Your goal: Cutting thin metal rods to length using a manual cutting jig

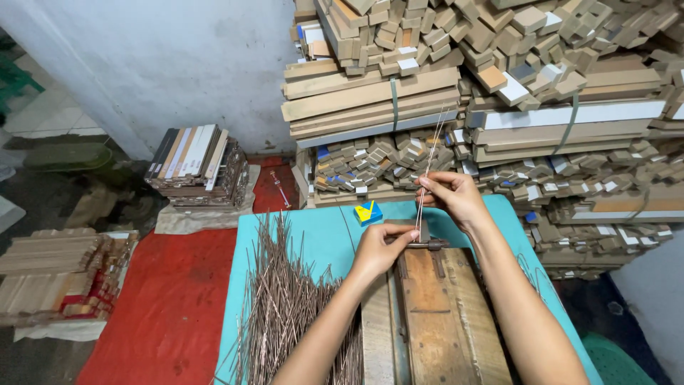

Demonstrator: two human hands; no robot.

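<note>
Metal rods, thin and long, stand upright in a small bunch point(425, 167) pinched between both hands in the head view. The right hand point(452, 197) has its fingers closed around the bunch higher up; the left hand point(379, 247) has its fingers closed on the lower ends, just above a wooden jig point(434, 314) on the teal counter point(328, 235). A loose heap of rods point(285, 306) lies left of the jig. The rods look springy: a slack pinch could let them splay, slide down into the heap, or jab a finger.
</note>
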